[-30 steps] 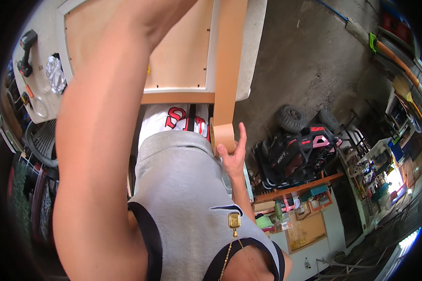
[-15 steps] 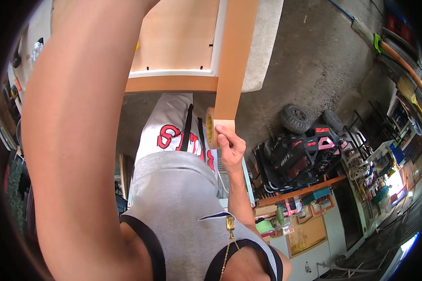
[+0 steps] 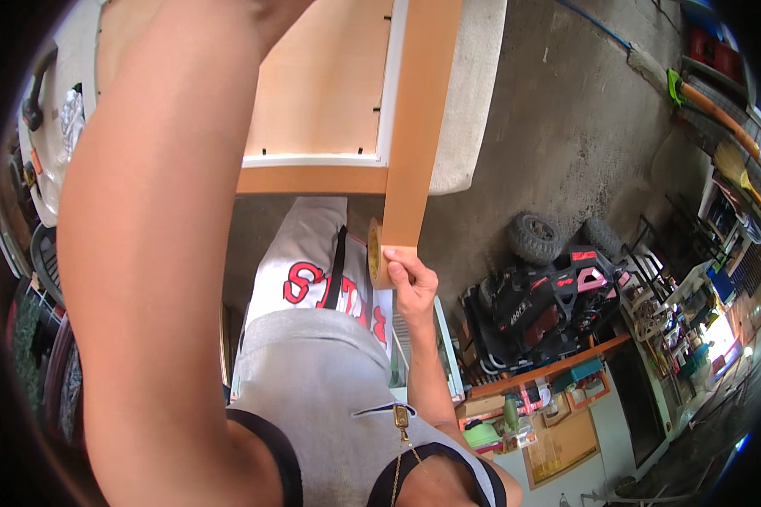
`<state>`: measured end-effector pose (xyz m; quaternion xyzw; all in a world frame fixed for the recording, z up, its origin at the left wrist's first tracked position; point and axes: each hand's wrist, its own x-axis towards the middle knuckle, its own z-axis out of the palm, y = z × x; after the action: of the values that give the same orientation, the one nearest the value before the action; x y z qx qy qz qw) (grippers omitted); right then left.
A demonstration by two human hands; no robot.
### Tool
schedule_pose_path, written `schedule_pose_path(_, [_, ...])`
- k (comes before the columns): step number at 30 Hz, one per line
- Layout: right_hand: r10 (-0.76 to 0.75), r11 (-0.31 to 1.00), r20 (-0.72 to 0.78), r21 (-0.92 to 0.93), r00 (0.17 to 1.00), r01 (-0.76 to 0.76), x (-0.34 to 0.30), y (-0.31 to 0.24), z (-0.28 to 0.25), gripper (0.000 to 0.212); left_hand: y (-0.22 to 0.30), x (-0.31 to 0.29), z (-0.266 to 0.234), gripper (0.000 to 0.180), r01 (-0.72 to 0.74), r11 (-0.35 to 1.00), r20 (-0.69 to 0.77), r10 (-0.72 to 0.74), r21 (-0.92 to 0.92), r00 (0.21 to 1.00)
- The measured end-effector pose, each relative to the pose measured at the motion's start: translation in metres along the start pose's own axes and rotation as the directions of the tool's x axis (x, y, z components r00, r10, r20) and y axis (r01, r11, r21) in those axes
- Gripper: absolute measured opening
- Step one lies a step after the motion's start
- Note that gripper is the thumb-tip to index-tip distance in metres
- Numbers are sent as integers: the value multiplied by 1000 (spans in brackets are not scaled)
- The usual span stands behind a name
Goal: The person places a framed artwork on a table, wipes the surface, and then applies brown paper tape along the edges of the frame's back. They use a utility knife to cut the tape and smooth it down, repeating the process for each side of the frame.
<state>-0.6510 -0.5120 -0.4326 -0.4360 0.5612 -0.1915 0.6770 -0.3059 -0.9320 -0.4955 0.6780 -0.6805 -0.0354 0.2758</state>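
In my right hand (image 3: 412, 286) is a roll of brown packing tape (image 3: 375, 258), thumb and fingers closed on its side at the near right of the panel. From the roll a wide tape strip (image 3: 420, 118) runs taut away from me along the panel's right side. The panel (image 3: 313, 93) is flat and light tan, with a white inner border and small black tabs. A brown band (image 3: 313, 179) edges its near side. My left arm (image 3: 156, 211) reaches far forward over the panel's left; its hand lies beyond the top edge, out of sight.
A whitish sheet (image 3: 472, 101) sticks out beyond the panel's right side. On the concrete floor (image 3: 566, 127) to the right stands a black ride-on toy vehicle (image 3: 537, 296) with chunky tyres. Farther right are a broom (image 3: 736, 165) and cluttered shelves. Various items line the left side.
The panel, tape roll and right hand now appear lower in the picture, as the whole view has shifted. My right hand keeps its grip on the tape roll.
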Motion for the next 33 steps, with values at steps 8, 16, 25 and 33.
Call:
schedule_pose_path(8, [20,997,10,80,1000,-20,3,1,-2,18,3,-1,-1,64,-7,1000,-44,7,0,999])
schedule_pose_path(16, [60,996,14,66,998,-61,3,5,-2,17,0,-1,1,66,-48,999,-99,49,20,994])
schedule_pose_path(25, [48,997,8,60,999,-48,5,14,-2,17,-8,-1,8,65,-56,998,-88,58,32,994])
schedule_pose_path(33, [107,989,30,97,994,-110,12,22,-2,16,-12,-4,16,69,-68,997,-179,75,43,981])
